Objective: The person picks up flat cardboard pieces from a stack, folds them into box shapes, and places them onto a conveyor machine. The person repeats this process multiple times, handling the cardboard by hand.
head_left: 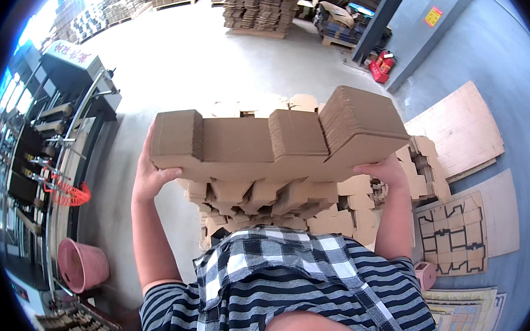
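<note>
Between my two hands I hold a thick stack of brown die-cut cardboard sheets [238, 139], raised in front of my chest. My left hand [154, 173] grips its left end, thumb along the near face and fingers mostly hidden behind. At the right end, my right hand [383, 169] supports the stack low down, thumb on the near face; its other fingers are out of sight underneath. Below and behind lie more cut cardboard pieces [261, 196], piled in uneven layers, partly covered by the held stack.
A long machine [60, 137] with a red coiled hose [73, 192] runs along the left. Near it stands a pink bucket [82, 264]. Wooden boards [456, 130] and a cutting die [453, 235] lean at right. A fire extinguisher [384, 63] and cardboard piles [263, 9] are farther off.
</note>
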A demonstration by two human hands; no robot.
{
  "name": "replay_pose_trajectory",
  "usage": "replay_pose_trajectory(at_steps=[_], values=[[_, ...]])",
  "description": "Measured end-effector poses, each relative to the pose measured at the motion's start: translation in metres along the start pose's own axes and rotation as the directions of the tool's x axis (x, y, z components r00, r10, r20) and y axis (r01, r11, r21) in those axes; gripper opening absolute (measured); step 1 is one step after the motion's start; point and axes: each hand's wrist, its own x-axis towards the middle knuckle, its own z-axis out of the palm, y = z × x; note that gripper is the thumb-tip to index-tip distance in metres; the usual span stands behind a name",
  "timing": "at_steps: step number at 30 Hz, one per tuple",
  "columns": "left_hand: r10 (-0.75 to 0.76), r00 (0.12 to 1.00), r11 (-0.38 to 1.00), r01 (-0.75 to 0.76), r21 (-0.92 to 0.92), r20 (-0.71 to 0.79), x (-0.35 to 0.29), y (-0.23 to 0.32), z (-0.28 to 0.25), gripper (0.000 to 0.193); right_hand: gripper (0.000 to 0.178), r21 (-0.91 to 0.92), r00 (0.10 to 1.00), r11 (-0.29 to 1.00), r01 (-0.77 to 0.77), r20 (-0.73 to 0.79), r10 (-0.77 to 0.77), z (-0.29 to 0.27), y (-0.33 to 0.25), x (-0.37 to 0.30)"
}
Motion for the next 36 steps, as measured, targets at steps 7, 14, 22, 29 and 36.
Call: replay_pose_trajectory(at_steps=[7, 14, 22, 29, 36], values=[[0.487, 0.872, 0.766, -0.454, 0.456, 0.052, 0.003, 0.092, 0.016, 0.115, 0.066, -0.059, 1.0, 0.998, -0.008, 0.024, 0.009, -0.006, 0.007, -0.001], [0.011, 0.887, 0.346, -0.436, 0.83, 0.462, 0.024, 0.12, 0.121, 0.105, 0.063, -0.027, 0.997, 0.998, 0.064, 0.045, -0.063, -0.004, 0.003, 0.003], [-0.253, 0.884, 0.155, -0.365, 0.918, 0.394, 0.041, 0.086, 0.171, 0.118, 0.062, -0.048, 0.998, 0.999, -0.013, 0.058, 0.016, -0.001, -0.007, 0.0], [-0.336, 0.875, 0.107, -0.333, 0.937, 0.349, 0.04, 0.094, 0.175, 0.122, 0.06, -0.124, 0.997, 0.991, 0.05, 0.058, -0.043, 0.008, -0.016, -0.003], [-0.269, 0.914, 0.183, -0.262, 0.948, 0.305, 0.039, 0.088, 0.181, 0.119, 0.06, -0.176, 0.997, 0.983, 0.05, 0.069, -0.038, 0.007, -0.014, -0.004]])
